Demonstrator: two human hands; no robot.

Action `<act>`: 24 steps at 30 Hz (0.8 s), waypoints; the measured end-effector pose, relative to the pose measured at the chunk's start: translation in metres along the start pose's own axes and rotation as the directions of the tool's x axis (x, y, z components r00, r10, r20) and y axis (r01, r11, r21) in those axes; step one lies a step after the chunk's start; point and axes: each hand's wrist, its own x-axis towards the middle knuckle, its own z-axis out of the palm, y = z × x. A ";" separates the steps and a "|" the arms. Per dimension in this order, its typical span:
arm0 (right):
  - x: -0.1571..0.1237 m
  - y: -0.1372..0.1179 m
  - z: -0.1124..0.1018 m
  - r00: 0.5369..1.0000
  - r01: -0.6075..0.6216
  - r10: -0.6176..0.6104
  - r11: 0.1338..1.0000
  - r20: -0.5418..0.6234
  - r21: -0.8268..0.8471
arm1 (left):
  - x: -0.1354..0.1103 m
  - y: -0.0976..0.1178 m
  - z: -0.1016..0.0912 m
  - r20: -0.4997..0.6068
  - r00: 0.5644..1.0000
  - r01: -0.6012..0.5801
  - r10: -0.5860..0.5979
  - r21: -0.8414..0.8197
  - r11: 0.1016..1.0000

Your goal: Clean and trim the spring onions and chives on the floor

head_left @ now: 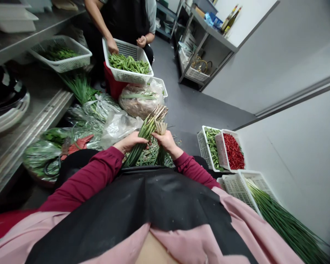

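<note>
My left hand [132, 142] is closed around a thick bunch of green chives [144, 132], its pale, brownish root ends pointing up and away from me. Beside it, my right hand [166, 140] grips a smaller bunch of chives [161, 127] with cream-white ends. The two bunches are side by side and the hands nearly touch. Below them, loose green trimmings [150, 156] lie in front of my black apron [143, 205]. Just beyond my left hand is a crumpled clear plastic bag [120, 126].
Across from me, a seated person [123, 18] reaches into a white basket [132, 77] of green pods. Baskets of green peppers [213, 145], red chillies [232, 151] and long chives [280, 212] stand right. A metal shelf [44, 128] borders the left, near scissors [51, 165] on bagged greens.
</note>
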 end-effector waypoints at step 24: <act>0.007 0.018 -0.056 0.987 -0.053 0.054 0.999 0.151 -0.013 | 0.008 0.003 -0.005 -0.382 0.878 -0.167 0.290 0.324 0.931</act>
